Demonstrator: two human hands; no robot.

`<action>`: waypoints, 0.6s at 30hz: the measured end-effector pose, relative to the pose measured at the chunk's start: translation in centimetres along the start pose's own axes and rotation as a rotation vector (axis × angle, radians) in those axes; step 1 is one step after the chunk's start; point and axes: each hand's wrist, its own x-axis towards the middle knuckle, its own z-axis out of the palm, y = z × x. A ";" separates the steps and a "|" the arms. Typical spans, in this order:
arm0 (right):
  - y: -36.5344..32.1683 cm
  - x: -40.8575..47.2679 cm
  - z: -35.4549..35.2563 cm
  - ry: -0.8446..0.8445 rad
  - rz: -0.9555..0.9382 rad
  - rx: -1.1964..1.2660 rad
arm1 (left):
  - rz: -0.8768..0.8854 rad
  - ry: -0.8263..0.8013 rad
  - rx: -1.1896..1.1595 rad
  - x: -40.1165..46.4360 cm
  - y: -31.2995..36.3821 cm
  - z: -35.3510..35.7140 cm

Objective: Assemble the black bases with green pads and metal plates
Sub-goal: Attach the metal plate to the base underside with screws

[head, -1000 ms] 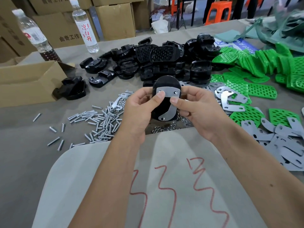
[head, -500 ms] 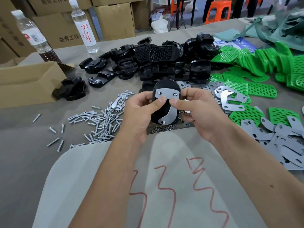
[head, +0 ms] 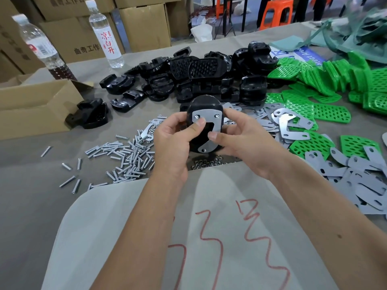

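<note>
I hold one black base [head: 204, 124] at frame centre, left hand [head: 172, 139] and right hand [head: 240, 137] both clamped on it, thumbs pressing its metal plate [head: 207, 122]. Two screws sit seated; the lower hole appears empty. Loose bases [head: 188, 80] at 12 o'clock, green pads [head: 326, 114] and plates [head: 356, 178] at 3 o'clock remain unassembled.

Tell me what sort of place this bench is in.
Most likely a small assembly workshop or factory floor. Parts lie in bulk on the covered table: a heap of black bases, green pads and loose screws. Stacked cardboard cartons stand behind.
</note>
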 end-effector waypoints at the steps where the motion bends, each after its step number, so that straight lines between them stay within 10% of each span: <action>1: 0.0 0.0 0.0 -0.001 -0.007 -0.022 | 0.014 0.009 -0.012 0.0 -0.1 0.1; 18: 0.8 0.3 0.1 -0.055 -0.093 -0.261 | -0.087 -0.058 -0.189 0.2 0.0 0.0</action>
